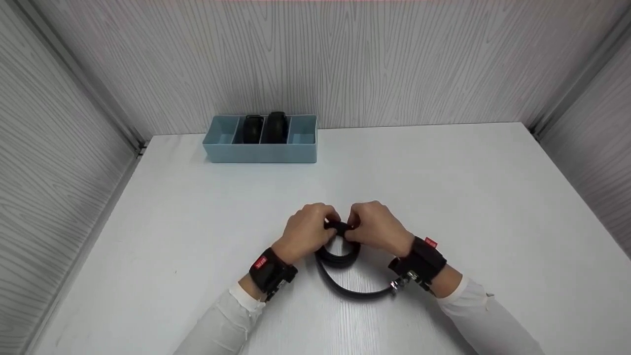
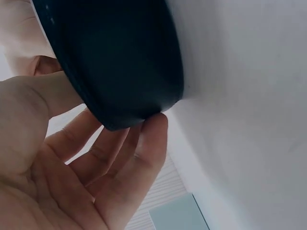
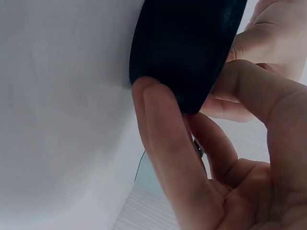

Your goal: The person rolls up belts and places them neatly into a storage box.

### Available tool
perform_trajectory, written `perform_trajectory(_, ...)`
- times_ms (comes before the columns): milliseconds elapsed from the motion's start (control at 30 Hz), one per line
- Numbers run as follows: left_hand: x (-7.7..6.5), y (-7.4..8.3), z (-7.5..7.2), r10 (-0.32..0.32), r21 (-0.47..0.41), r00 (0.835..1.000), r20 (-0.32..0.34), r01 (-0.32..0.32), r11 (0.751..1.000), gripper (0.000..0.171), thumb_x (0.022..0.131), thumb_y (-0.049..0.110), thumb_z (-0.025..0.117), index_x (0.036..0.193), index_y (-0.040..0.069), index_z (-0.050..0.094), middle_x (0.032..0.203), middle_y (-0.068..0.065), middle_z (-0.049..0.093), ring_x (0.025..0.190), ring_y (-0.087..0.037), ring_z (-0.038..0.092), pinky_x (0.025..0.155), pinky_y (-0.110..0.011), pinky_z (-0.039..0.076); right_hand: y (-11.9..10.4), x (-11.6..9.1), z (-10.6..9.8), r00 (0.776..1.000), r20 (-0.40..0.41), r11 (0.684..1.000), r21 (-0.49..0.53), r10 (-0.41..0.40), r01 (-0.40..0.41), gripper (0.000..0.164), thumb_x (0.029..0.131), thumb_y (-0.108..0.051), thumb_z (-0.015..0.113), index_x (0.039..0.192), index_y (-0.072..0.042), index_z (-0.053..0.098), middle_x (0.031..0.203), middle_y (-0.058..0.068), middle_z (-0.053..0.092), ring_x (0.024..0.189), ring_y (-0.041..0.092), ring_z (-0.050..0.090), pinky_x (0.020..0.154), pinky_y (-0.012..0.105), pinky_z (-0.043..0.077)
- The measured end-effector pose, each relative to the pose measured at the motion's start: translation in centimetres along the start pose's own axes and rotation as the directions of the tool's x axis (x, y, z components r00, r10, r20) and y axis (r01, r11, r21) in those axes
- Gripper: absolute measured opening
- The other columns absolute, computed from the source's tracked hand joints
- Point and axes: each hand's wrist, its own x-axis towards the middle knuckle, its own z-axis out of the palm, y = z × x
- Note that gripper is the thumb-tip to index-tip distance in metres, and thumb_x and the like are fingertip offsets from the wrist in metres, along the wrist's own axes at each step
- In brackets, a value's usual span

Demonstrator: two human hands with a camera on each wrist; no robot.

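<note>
A black belt [image 1: 337,261] stands on its edge on the white table, wound into a loose coil in the head view. Its outer end curves away toward a shiny metal buckle [image 1: 396,285] below the right wrist. My left hand [image 1: 308,230] pinches the far left side of the coil between thumb and fingers. On the far right side my right hand [image 1: 379,228] pinches it the same way, the hands almost meeting. Close up, the belt's dark band [image 2: 120,62] fills the top of the left wrist view; in the right wrist view, fingertips press against the band [image 3: 184,52].
A light blue divided box [image 1: 260,154] stands at the back, left of centre. Two rolled black items, one [image 1: 253,129] beside the other [image 1: 276,127], sit in its middle compartments. Grey wood-grain panels [image 1: 394,64] enclose the table at the back and both sides.
</note>
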Motion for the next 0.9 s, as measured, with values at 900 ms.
perform_trajectory(900,-0.3,0.0,0.1,0.039,0.017,0.999,-0.007,-0.039,0.999,0.02,0.089,0.004,0.077,0.108,0.01,0.079,0.101,-0.004,0.072,0.097,-0.021,0.067,0.081,-0.041,0.055,-0.1,0.1,-0.7,0.999,0.035,0.999,-0.024,0.036,-0.035,0.012,0.081,-0.015,0.081,0.085,-0.009,0.072,0.077,-0.002,0.069,0.069,0.015,0.061,0.06,0.03,0.05)
